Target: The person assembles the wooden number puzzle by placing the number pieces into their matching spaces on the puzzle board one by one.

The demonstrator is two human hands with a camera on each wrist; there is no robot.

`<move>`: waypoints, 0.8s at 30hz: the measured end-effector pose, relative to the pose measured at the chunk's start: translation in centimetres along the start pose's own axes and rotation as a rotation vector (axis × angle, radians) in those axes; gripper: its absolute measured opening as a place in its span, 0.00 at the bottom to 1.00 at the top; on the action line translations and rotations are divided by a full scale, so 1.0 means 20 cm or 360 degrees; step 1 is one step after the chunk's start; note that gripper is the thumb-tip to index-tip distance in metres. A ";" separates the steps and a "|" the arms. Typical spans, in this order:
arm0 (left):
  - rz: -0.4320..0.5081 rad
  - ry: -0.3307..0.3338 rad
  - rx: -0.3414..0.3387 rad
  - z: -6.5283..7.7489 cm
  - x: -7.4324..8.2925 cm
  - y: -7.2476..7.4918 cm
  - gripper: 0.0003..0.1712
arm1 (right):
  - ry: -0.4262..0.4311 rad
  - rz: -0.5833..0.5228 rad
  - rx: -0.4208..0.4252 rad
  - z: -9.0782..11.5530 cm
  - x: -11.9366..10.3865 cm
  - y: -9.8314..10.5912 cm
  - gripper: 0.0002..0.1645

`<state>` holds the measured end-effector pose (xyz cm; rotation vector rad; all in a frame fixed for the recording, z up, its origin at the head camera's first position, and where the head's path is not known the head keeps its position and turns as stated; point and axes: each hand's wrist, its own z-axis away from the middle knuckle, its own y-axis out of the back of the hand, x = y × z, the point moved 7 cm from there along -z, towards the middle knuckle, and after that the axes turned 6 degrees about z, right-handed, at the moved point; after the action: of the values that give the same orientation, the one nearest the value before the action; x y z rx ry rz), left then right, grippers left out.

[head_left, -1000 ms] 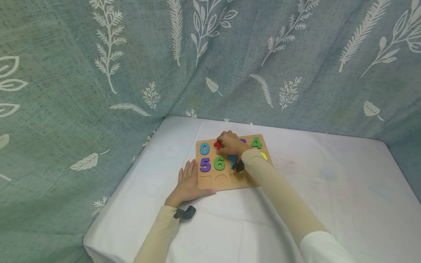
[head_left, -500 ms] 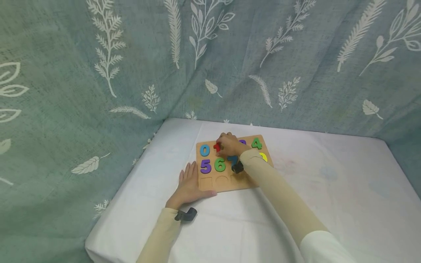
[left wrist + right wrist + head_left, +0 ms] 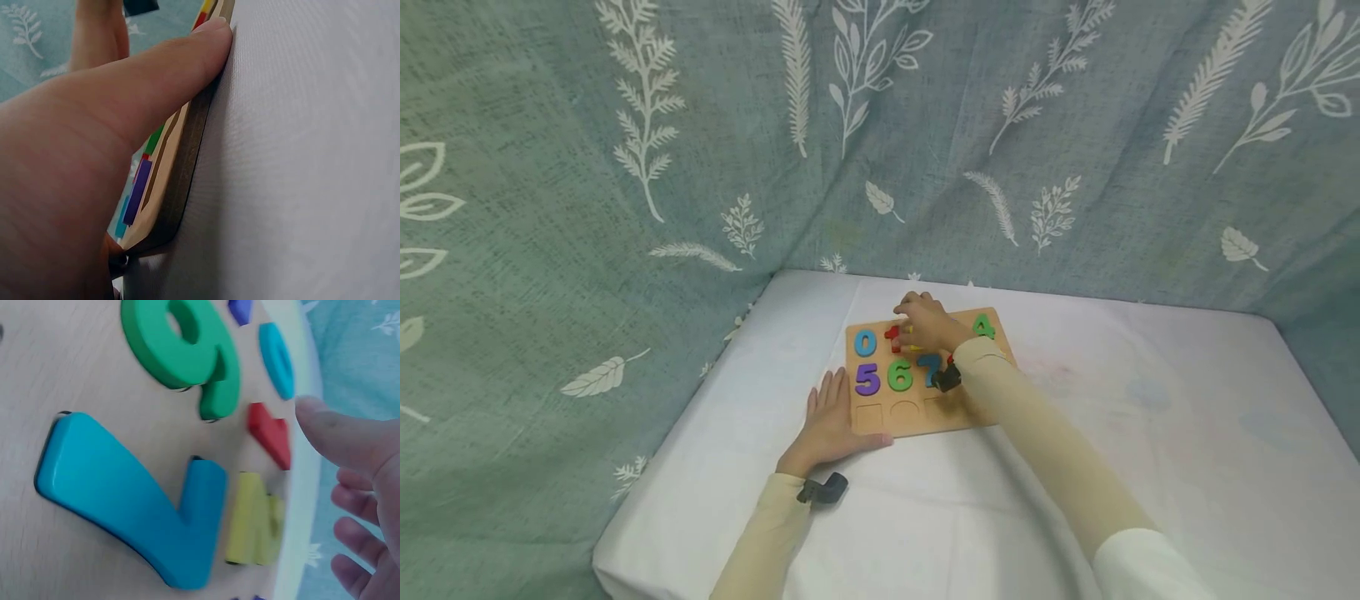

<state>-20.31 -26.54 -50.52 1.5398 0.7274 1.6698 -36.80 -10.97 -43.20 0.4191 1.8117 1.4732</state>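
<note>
A wooden number puzzle board [image 3: 880, 422] lies on the table. My left hand [image 3: 829, 427] rests at its near left corner, fingers straight along the left side. Its thumb [image 3: 181, 62] lies along the board's near edge. Over the back row hovers my right hand [image 3: 925, 323], holding nothing, its thumb and loosely bent fingers apart. Just by its thumb are the red number 1 [image 3: 270, 434] and the yellow number 2 [image 3: 253, 519], both on the board. The blue 7 [image 3: 134, 500] and green 6 [image 3: 187, 347] sit nearer the wrist. My right arm covers part of the board's right side.
The blue 0 [image 3: 865, 342], purple 5 [image 3: 867, 379] and green 4 [image 3: 983, 326] stand on the board. Shallow recesses [image 3: 905, 412] run along its near row. White cloth [image 3: 1112, 400] covers the table, and a patterned green curtain [image 3: 962, 167] hangs behind it.
My right hand has let go of the red 1, its fingers spreading and lifting slightly. The 1 stays on the board. My left hand keeps its place.
</note>
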 end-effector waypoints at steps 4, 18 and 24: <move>-0.0014 0.0015 0.0003 -0.01 -0.01 0.00 0.87 | -0.0015 -0.0002 0.0082 0.04 -0.01 0.09 0.33; -0.0014 0.0054 0.0003 -0.02 -0.04 0.00 0.86 | -0.0031 -0.0291 0.0346 0.47 -0.01 0.41 0.32; 0.0016 0.0088 -0.0035 -0.01 -0.07 0.01 0.87 | -0.0158 -0.0370 0.0526 0.73 0.05 0.51 0.30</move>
<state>-20.45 -27.72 -51.23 1.4895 0.7290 1.7280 -28.94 2.63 -34.75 0.4181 1.9543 0.9818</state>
